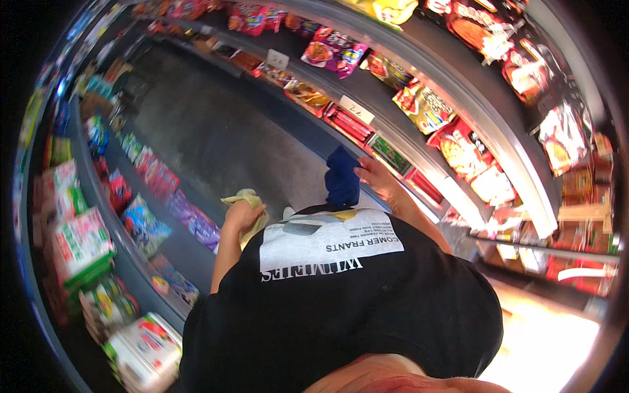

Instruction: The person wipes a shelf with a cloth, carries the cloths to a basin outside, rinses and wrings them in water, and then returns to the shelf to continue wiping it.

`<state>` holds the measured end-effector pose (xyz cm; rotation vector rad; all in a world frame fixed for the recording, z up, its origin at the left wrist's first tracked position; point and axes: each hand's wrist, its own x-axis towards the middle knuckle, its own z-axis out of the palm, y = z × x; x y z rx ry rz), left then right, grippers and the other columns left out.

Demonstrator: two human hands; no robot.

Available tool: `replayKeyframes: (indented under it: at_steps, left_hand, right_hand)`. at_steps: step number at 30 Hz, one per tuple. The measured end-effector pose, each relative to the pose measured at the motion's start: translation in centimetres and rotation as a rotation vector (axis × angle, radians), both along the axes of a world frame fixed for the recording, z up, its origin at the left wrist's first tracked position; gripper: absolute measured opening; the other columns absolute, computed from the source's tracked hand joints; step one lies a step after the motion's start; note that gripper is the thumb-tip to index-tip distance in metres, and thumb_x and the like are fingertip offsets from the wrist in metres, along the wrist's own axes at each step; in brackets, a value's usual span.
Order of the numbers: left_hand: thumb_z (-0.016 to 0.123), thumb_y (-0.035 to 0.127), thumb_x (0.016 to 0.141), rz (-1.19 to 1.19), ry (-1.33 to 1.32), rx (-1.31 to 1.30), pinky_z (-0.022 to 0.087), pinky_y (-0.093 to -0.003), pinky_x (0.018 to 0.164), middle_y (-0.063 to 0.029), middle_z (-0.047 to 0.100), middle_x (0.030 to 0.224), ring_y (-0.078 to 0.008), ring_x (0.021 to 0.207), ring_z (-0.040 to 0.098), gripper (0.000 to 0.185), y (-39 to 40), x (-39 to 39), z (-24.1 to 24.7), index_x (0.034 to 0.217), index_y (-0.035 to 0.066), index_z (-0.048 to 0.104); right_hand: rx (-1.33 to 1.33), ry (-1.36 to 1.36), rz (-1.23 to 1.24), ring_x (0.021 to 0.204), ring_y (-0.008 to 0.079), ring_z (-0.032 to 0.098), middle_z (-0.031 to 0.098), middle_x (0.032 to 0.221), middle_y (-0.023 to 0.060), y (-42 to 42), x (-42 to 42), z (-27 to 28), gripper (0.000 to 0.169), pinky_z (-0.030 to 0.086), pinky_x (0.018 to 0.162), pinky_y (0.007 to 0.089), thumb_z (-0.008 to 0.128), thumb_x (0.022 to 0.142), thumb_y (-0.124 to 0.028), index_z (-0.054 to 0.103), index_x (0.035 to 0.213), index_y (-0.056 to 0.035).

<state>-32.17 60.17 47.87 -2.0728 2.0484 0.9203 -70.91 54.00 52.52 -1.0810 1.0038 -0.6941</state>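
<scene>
My left hand [244, 215] grips a pale yellow cloth [254, 223], which hangs below and behind the fingers. In my right hand [376, 174] is a bunched dark blue cloth [342, 175], pinched at its upper right side and hanging down in front of my shirt. Both hands are held in front of my body, apart from each other, above the dark aisle floor [206, 113]. The right hand is nearest to the lower shelves on the right; whether it touches them I cannot tell.
A shelving unit on the right holds bagged instant noodles [425, 105] and boxes of small packets [346, 123]. Handwritten price cards [357, 109] stand on its edge. Left shelves carry purple packs [194, 216] and white-and-green packages [83, 243]. Bright light falls on the floor [545, 339] behind me.
</scene>
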Motion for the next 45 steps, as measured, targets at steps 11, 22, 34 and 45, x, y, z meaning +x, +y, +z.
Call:
replayKeyframes:
  at_steps: [11, 22, 34, 45]
  left_hand:
    - [0.041, 0.037, 0.086, -0.338, 0.121, -0.285, 0.039, -0.0387, 0.087, -0.0197, 0.049, 0.112, -0.0345, 0.102, 0.048, 0.043, -12.5, 2.1, 6.2, 0.102, 0.000, 0.056]
    - [0.045, 0.004, 0.071, -0.859, 0.762, -0.075, 0.040, -0.0300, 0.083, -0.0150, 0.051, 0.110, -0.0248, 0.098, 0.052, 0.030, -16.8, -6.7, 10.1, 0.098, -0.002, 0.054]
    - [0.049, 0.025, 0.084, -0.861, 0.656, 0.417, 0.040, -0.0229, 0.066, -0.0044, 0.059, 0.073, -0.0094, 0.070, 0.051, 0.027, -13.9, -18.3, 6.6, 0.079, 0.001, 0.060]
    - [0.044, 0.050, 0.085, -0.172, 1.174, 1.345, 0.044, -0.0331, 0.086, -0.0099, 0.054, 0.110, -0.0175, 0.098, 0.054, 0.060, -8.9, -29.9, 5.5, 0.124, 0.004, 0.040]
  right_hand:
    - [0.109, 0.289, -0.457, 0.069, 0.0089, 0.047, 0.050, 0.077, 0.0007, 0.5, 5.1, 2.2, 0.031, 0.039, 0.061, 0.0214, 0.063, 0.077, -0.017, 0.052, 0.099, 0.0028]
    - [0.094, -0.022, -0.924, 0.073, 0.0109, 0.052, 0.058, 0.083, 0.0052, 5.3, 4.4, -1.1, 0.027, 0.043, 0.068, 0.0249, 0.058, 0.081, -0.021, 0.056, 0.096, 0.0016]
    - [0.002, -0.401, -0.995, 0.061, 0.0057, 0.050, 0.055, 0.075, -0.0006, 8.3, -0.3, 2.2, 0.013, 0.041, 0.051, 0.0186, 0.058, 0.082, -0.015, 0.053, 0.091, -0.0062]
    - [-0.339, -0.352, -0.556, 0.097, 0.0130, 0.047, 0.052, 0.105, 0.0054, 14.5, -6.7, 6.6, 0.022, 0.037, 0.086, 0.0271, 0.061, 0.078, -0.010, 0.053, 0.098, -0.0055]
